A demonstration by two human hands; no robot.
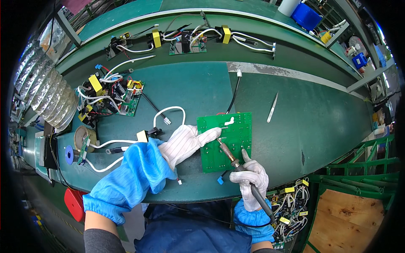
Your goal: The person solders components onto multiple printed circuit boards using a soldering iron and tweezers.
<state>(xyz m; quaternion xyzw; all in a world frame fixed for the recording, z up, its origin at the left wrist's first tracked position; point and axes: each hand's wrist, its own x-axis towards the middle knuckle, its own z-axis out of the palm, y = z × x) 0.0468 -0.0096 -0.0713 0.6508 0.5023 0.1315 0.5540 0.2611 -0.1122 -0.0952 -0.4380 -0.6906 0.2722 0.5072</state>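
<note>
Head camera view looks down on a green work table point(295, 139), and a flat green circuit board point(241, 134) lies near the middle of it, right in front of the person. Both hands wear white gloves and puffy blue sleeves point(130, 173). The left hand point(183, 144) lies over the left edge of the board, with its pointing finger stretched out across it; the other fingers are tucked out of sight, so I cannot tell if they hold anything. The right hand point(252, 182) has its fingers wrapped around a soldering iron point(228, 153), and one finger sticks up over the low part of the board. The iron leans up and to the left, and its tip is just beside the left pointing finger; I cannot tell if the tip touches the board. A black wire with a white plug point(234, 95) pokes out past the board's top edge, and a small blue clip point(220, 180) peeks out below it. To the right, thin silver tweezers point(273, 108) lie on the table. On the left sits a messy bunch of boards and wires point(122, 97) with yellow blocks, next to a big shiny silver hose point(46, 86). More parts point(185, 44) sit in a row at the back. A red stool point(74, 205) is low on the left, and a heap of wired boards point(291, 206) is low on the right.
</note>
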